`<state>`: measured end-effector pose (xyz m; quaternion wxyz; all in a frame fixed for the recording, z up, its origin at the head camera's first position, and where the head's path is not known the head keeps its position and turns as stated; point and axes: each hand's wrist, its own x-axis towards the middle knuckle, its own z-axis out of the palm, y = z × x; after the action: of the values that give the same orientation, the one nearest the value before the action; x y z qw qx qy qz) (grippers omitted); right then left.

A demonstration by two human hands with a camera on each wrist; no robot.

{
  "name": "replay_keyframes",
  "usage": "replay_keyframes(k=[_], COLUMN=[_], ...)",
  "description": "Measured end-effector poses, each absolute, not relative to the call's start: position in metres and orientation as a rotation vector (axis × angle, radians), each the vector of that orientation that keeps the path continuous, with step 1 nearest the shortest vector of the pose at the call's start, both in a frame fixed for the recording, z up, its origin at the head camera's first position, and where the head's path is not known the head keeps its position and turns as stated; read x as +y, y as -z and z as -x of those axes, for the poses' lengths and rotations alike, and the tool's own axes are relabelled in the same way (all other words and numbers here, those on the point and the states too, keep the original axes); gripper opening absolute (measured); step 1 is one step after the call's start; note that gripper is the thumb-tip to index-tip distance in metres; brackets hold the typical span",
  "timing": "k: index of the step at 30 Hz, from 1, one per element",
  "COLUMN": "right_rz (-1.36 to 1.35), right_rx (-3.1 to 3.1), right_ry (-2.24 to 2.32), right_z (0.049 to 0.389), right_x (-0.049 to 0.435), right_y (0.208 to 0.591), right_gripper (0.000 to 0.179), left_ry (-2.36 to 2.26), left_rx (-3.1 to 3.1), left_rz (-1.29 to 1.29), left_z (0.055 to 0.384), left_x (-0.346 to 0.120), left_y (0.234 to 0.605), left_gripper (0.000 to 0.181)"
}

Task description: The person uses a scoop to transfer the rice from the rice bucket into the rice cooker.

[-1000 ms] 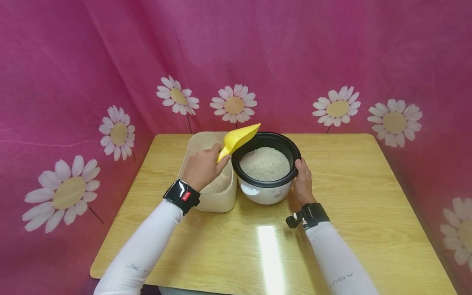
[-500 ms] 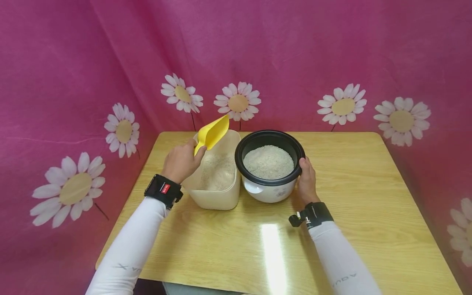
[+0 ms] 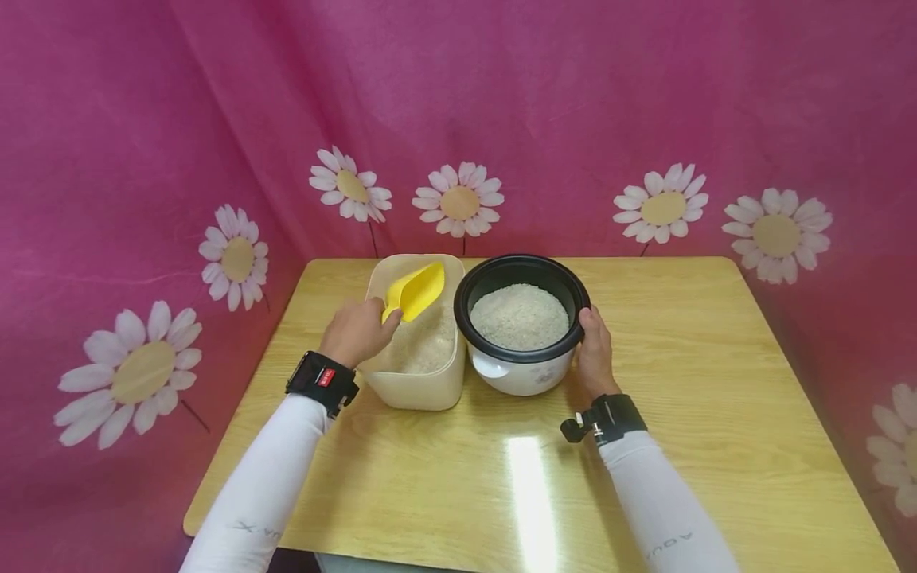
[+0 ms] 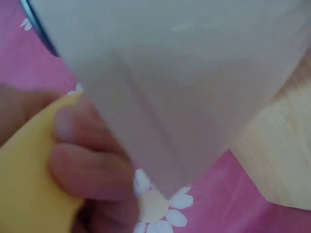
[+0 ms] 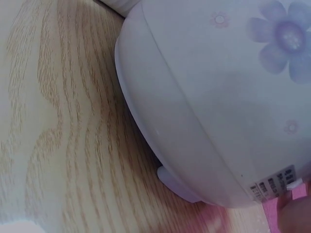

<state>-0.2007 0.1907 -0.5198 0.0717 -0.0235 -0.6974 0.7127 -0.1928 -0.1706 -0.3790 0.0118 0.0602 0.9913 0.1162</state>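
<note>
My left hand [image 3: 356,332] grips the handle of a yellow scoop [image 3: 419,291] over the open top of a cream bin [image 3: 423,390]. Whitish rice [image 3: 430,348] lies inside that bin. In the left wrist view the fingers [image 4: 90,174] curl round the yellow handle, beside the bin wall [image 4: 194,97]. To the right stands a white rice cooker [image 3: 526,374] with a black rim, holding a mound of rice [image 3: 520,317]. My right hand [image 3: 595,352] rests against its right side and rim; in the right wrist view only a fingertip shows beside the flower-printed cooker body [image 5: 218,97].
Bin and cooker stand side by side near the back edge of a light wooden table [image 3: 680,477]. A pink curtain [image 3: 544,103] with daisies hangs close behind and along both sides.
My left hand has moved left from the cooker with the scoop, which has then lowered into the bin's opening. My right hand has stayed at the cooker.
</note>
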Motion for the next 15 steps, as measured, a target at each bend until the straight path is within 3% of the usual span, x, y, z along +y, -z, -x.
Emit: replay_keyframes(k=[15], right_rz=[0.045], right_rx=[-2.117], right_ry=[-2.145], right_z=[0.201], right_x=[0.193], right_y=[0.52], right_gripper=[0.058], left_ry=[-0.126], left_rx=[2.961], left_rz=[-0.105], left_z=[0.208], left_x=[-0.151], left_y=[0.419], left_gripper=[0.039])
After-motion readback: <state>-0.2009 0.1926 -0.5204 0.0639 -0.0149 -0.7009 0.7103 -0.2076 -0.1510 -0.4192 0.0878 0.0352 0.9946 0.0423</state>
